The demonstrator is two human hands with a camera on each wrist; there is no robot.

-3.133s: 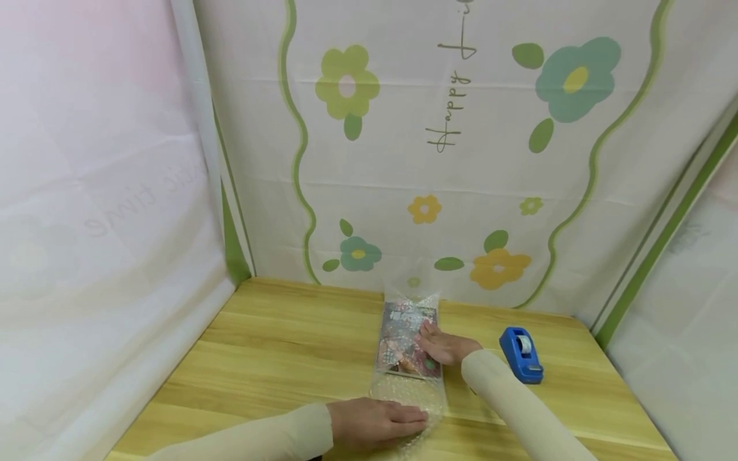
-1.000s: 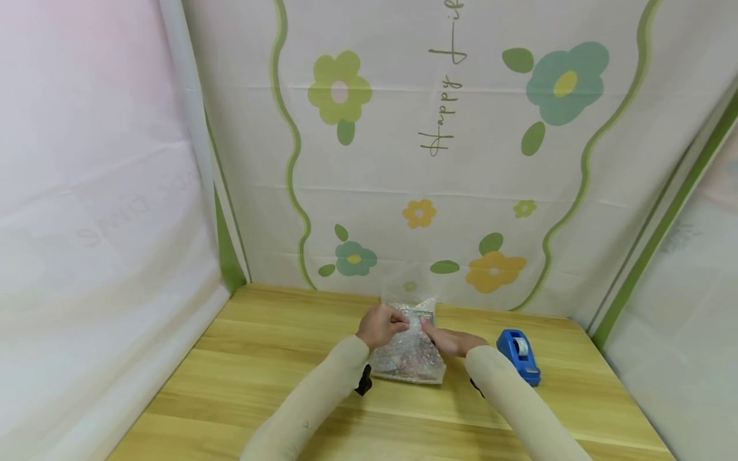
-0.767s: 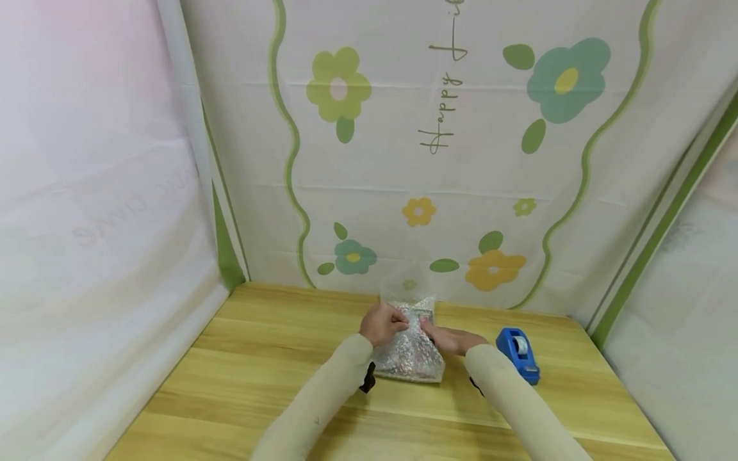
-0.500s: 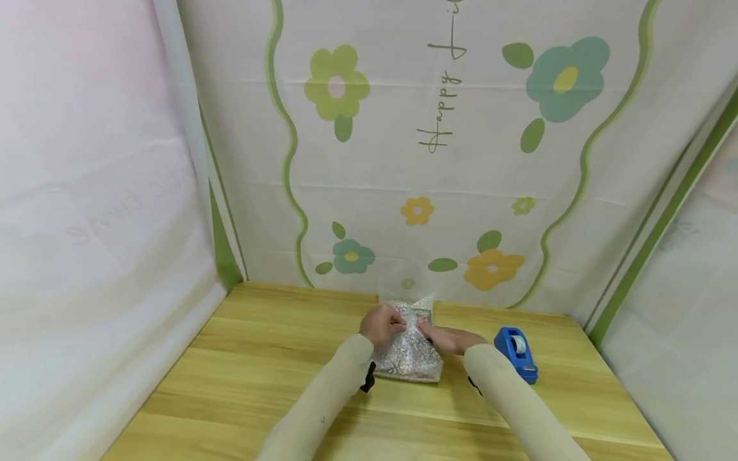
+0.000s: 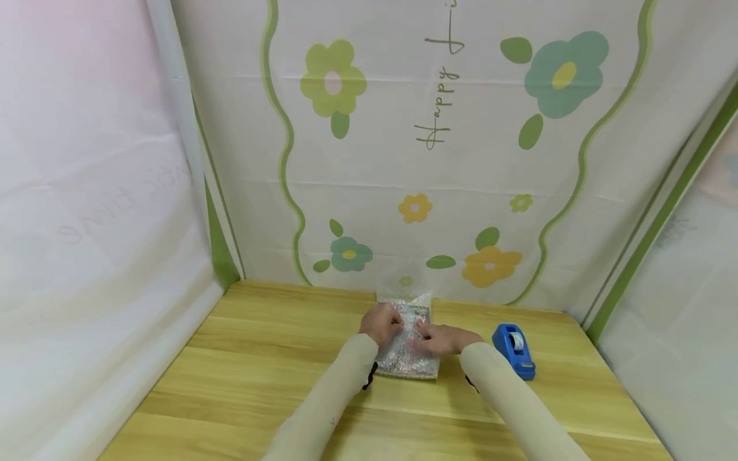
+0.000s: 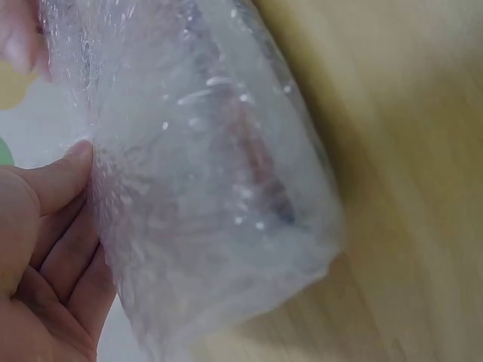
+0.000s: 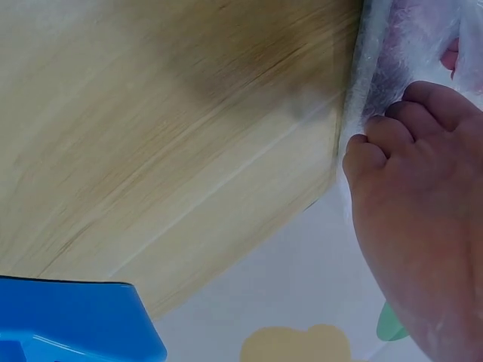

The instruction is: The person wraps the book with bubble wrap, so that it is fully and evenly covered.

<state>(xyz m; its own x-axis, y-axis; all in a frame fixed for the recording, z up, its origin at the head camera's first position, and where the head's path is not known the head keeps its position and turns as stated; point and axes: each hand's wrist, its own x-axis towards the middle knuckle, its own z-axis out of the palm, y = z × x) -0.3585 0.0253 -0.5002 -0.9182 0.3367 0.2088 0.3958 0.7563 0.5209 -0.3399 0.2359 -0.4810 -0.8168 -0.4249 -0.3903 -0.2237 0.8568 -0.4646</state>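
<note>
Toward the far edge of the wooden surface [image 5: 259, 358] lies a bubble-wrapped package [image 5: 401, 360]. The left hand [image 5: 382, 324] pinches its wrap; the right hand [image 5: 445, 339], fingertips blurred, lies over its right side, fingers extended, thumb apart. Right of both hands sits a blue tape dispenser [image 5: 514, 352].

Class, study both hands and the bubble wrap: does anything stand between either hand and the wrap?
Nothing visible does. The left hand pinches the bubble wrap directly, and the right hand lies against it. The blue tape dispenser is off to the right, not between them.
</note>
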